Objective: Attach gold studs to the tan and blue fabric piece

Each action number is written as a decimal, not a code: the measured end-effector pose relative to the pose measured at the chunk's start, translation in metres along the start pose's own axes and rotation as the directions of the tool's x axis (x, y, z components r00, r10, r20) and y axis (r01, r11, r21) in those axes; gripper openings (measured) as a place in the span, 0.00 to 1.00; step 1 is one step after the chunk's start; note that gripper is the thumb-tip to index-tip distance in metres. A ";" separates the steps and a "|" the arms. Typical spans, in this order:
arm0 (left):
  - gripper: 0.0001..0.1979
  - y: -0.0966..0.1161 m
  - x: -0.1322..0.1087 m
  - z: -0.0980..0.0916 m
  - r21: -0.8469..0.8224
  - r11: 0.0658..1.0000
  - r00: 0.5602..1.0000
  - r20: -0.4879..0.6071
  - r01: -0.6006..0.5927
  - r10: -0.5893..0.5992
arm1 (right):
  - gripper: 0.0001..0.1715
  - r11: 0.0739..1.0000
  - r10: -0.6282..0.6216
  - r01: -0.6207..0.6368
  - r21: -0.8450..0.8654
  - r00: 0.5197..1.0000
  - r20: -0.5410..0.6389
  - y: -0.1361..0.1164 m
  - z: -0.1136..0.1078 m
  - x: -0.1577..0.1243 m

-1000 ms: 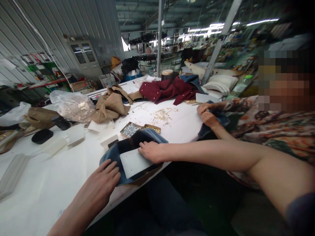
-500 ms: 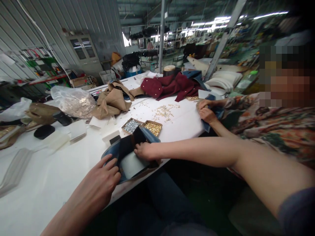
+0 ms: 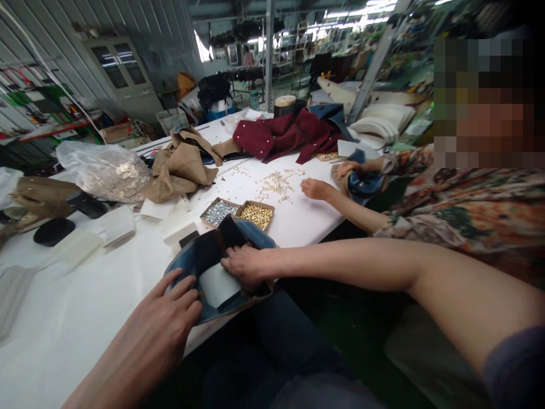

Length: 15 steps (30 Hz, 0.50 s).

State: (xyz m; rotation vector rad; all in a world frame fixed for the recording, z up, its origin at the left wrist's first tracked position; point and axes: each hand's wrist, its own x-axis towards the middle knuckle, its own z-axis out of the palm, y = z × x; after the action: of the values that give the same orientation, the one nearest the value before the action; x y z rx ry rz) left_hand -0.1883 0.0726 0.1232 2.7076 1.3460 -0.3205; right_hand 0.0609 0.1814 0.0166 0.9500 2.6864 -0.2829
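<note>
At the table's near edge stands an open bag-like piece of blue material (image 3: 184,254) with a dark lining. My left hand (image 3: 172,309) grips its left rim, with the fingers over the edge. Inside the opening lies a smooth white plate (image 3: 218,285). My right hand (image 3: 246,264) reaches into the piece from the right, its fingers curled beside the plate's upper right edge; what the fingertips pinch, if anything, is hidden. Just beyond are a tray of silver studs (image 3: 219,211) and a tray of gold studs (image 3: 258,216).
Loose gold studs (image 3: 276,184) are scattered mid-table. Behind them lie maroon pieces (image 3: 281,136) and tan pieces (image 3: 183,165). A clear bag of small parts (image 3: 110,173) stands at left. On the right, a co-worker's hand (image 3: 317,189) rests near the studs; the other holds blue material (image 3: 366,184).
The view has shifted, moving the table leftward in the picture. One of the co-worker's hands has left the blue material and moved left toward the loose studs. My hands stay at the bag-like piece.
</note>
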 end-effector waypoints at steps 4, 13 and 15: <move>0.15 -0.010 -0.008 0.008 0.112 0.986 0.971 -0.191 -0.125 0.145 | 0.56 0.997 0.038 -0.038 0.074 0.999 0.006 0.005 -0.003 0.001; 0.15 -0.005 -0.004 -0.002 0.191 0.964 0.944 -0.238 -0.187 0.230 | 0.47 0.997 -0.049 0.056 0.059 0.992 -0.114 0.006 0.012 -0.002; 0.14 0.001 -0.002 -0.005 0.172 0.968 0.949 -0.226 -0.184 0.221 | 0.40 0.989 -0.130 0.142 0.050 0.974 -0.185 0.006 0.020 0.001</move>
State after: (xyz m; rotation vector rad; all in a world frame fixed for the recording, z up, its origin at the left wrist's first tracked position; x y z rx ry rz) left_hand -0.1881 0.0713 0.1285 3.0635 1.1176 -0.0734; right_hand 0.0679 0.1808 -0.0026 0.8473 2.9320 -0.3255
